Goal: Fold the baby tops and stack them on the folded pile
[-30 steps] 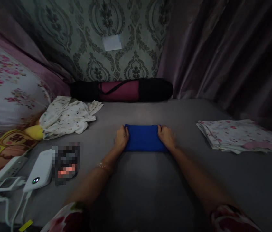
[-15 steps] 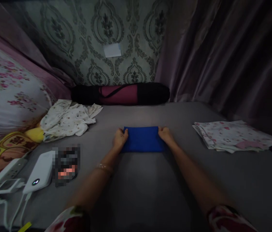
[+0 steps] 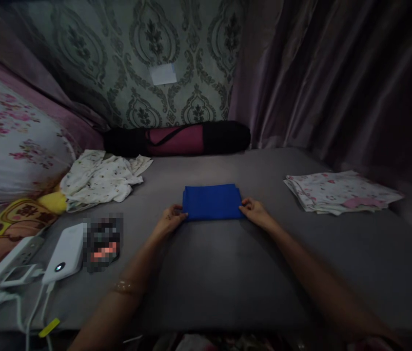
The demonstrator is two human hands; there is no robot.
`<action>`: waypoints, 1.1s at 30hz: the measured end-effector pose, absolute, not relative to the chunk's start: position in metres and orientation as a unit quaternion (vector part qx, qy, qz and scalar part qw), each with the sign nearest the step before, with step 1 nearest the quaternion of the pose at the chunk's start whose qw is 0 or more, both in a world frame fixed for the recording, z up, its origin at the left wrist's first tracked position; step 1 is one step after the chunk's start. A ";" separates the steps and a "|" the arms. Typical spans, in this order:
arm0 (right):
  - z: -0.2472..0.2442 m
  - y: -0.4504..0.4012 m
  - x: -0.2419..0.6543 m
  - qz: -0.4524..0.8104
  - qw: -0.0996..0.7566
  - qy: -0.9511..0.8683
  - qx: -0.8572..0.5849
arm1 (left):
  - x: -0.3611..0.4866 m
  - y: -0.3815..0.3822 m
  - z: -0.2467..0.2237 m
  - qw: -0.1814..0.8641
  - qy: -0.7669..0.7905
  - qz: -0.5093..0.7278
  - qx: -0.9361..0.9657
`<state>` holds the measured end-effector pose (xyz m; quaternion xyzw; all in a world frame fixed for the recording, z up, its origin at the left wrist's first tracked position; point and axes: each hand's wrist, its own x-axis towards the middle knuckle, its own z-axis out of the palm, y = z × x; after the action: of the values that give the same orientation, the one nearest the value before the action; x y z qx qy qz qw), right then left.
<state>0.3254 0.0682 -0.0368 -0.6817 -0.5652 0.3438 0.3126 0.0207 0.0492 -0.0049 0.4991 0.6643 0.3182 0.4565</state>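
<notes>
A folded blue cloth [image 3: 212, 202] lies flat as a neat rectangle on the grey bed sheet [image 3: 213, 278]. Its left near corner is pinched between the thumb and fingers of my left hand [image 3: 172, 218]. On the opposite side, my right hand [image 3: 256, 212] is closed on the right edge near the front corner, thumb towards me. Slightly offset layers show along the cloth's left and right edges. Both forearms reach forward from the bottom of the view.
Folded patterned fabric [image 3: 341, 192] lies right, a rumpled white garment [image 3: 99, 180] left. Nearer on the left are a white power bank [image 3: 65, 253], a power strip [image 3: 4, 270], cables and a yellow cushion [image 3: 11, 229]. A long black-and-maroon bag [image 3: 176, 140] lies against the wall.
My hands have moved from the cloth's far corners to its near corners. The blue cloth now rests flat with its layers visible at the sides. The view has shifted slightly.
</notes>
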 end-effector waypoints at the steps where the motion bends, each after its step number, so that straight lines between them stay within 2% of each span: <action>1: -0.037 0.067 0.325 0.332 0.305 -0.577 -0.681 | 0.022 0.049 -0.007 0.449 0.663 0.318 0.508; 11: -0.030 0.044 0.323 0.175 0.202 -0.684 -0.678 | 0.018 0.055 -0.045 0.225 0.654 0.282 0.664; 17: -0.015 0.037 0.313 0.137 0.140 -0.685 -0.702 | 0.017 0.047 -0.043 0.186 0.623 0.256 0.715; 21: -0.008 0.037 0.314 0.140 0.116 -0.683 -0.707 | 0.011 0.046 -0.035 0.168 0.623 0.191 0.740; 24: -0.003 0.044 0.313 0.102 0.127 -0.684 -0.711 | 0.006 0.050 -0.030 0.137 0.632 0.173 0.743; 29: 0.001 0.074 0.279 0.025 0.223 -0.756 -0.615 | 0.036 0.072 -0.019 0.031 0.614 0.226 0.755; 33: -0.009 0.094 0.236 0.021 0.172 -0.799 -0.576 | 0.086 0.096 -0.017 0.063 0.568 0.221 0.790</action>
<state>0.2357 0.0938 -0.0093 -0.5764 -0.7986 0.0209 0.1719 0.0855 0.0958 -0.0174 0.7904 0.5679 0.2210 0.0630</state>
